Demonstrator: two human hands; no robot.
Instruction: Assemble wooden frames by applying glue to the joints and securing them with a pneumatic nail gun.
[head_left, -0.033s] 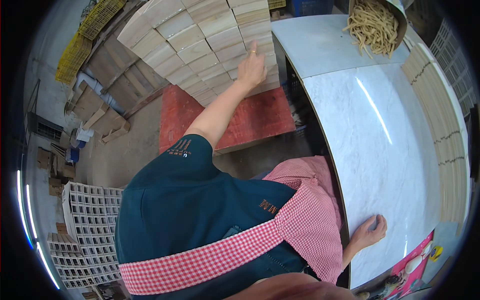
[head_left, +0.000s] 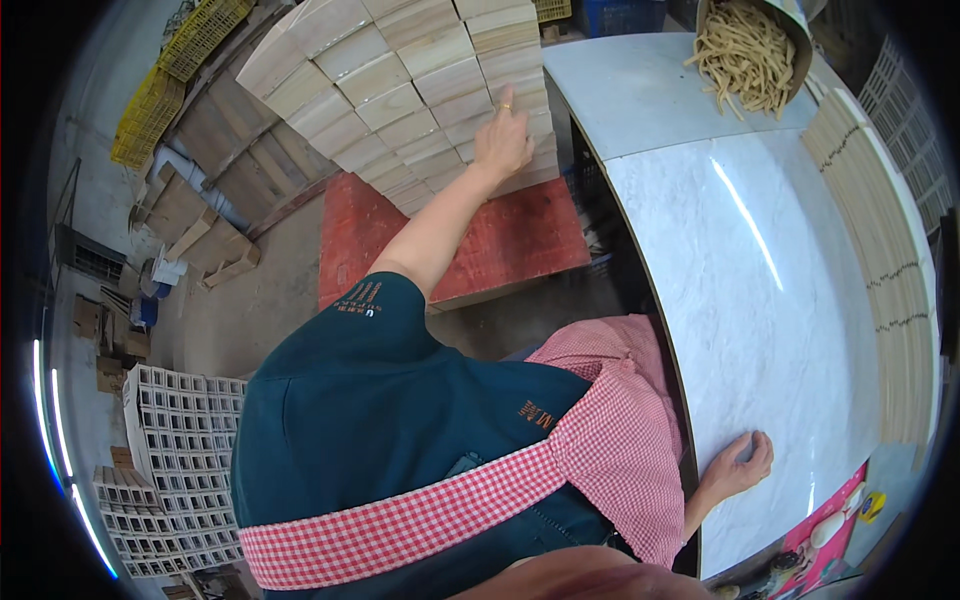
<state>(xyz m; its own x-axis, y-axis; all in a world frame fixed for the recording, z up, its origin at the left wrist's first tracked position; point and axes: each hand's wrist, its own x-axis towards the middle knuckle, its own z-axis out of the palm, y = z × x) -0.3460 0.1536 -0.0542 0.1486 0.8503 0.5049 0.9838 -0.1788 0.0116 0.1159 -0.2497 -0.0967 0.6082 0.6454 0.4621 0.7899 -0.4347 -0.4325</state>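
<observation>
My left hand (head_left: 505,140) reaches far forward and lies flat against a tall stack of pale wooden blocks (head_left: 400,90), fingertips on one of the upper blocks; nothing is gripped in it. The stack stands on a red pallet (head_left: 510,240). My right hand (head_left: 735,465) rests on the near part of the white marble tabletop (head_left: 790,300), fingers loosely bent, holding nothing. My teal shirt and red checked apron fill the lower middle of the view.
A bin of pale thin sticks (head_left: 745,50) sits at the table's far end. Thin wooden slats (head_left: 880,250) line its right edge, and a pink package (head_left: 830,540) lies at its near corner. White lattice crates (head_left: 170,450) and yellow crates (head_left: 170,70) stand on the floor to the left.
</observation>
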